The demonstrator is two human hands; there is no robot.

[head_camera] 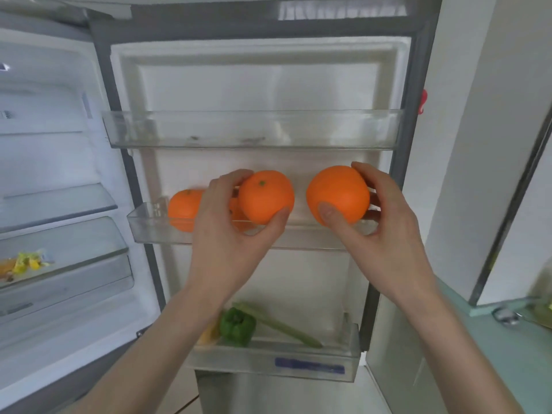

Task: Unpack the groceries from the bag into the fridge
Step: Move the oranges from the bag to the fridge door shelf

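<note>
The fridge stands open and its door (268,85) faces me. My left hand (227,234) grips an orange (264,197) just above the middle door bin (298,239). My right hand (385,231) grips a second orange (337,192) to the right of it, also over that bin. Another orange (183,209) rests in the bin's left end, and a further one shows partly behind my left hand. The grocery bag is out of sight.
The upper door bin (254,130) holds nothing. The lower door bin (274,360) carries a green pepper (237,324), a green stalk (283,325) and something yellow. Glass shelves and a drawer with yellow packets (28,261) lie at left. A pale counter (493,339) is at right.
</note>
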